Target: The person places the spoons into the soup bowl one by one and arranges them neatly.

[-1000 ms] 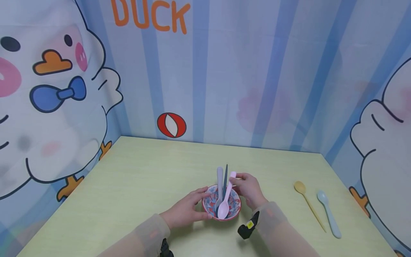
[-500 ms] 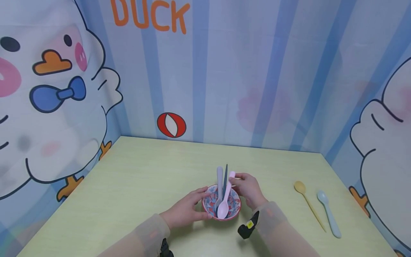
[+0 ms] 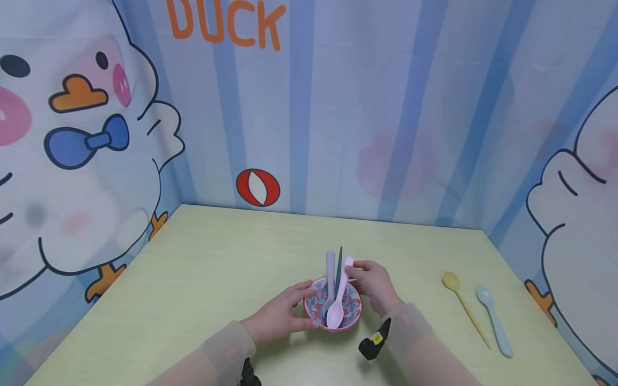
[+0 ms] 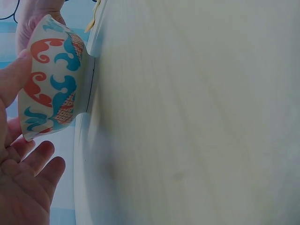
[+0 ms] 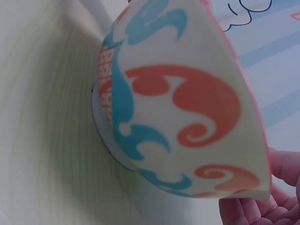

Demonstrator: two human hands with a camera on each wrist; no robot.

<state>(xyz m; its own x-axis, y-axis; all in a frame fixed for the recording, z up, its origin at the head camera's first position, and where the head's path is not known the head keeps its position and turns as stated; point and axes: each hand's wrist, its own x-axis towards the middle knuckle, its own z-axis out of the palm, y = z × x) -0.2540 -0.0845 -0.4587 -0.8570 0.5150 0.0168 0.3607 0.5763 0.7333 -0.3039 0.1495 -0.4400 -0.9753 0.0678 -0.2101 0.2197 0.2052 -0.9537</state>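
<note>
A patterned red-rimmed bowl (image 3: 354, 313) stands on the table between the hands. My left hand (image 3: 282, 316) holds its left side, thumb at the near rim and fingertips at the far rim; its lower fingers hang free in the left wrist view. A pink spoon (image 3: 336, 313) leans in the bowl, bowl end down, and my right hand (image 3: 376, 284) pinches its handle top at the right rim. Beside it lean a greyish-lilac spoon (image 3: 330, 271) and a dark thin-handled utensil (image 3: 339, 265), whose lower end is hidden. The bowl's outside (image 5: 187, 103) fills the right wrist view.
To the right lie a yellow long-handled spoon (image 3: 463, 303) and a light blue spoon (image 3: 494, 321), side by side on the pale table (image 3: 217, 257). A blue striped curtain (image 3: 338, 107) with duck drawings stands behind and at the sides.
</note>
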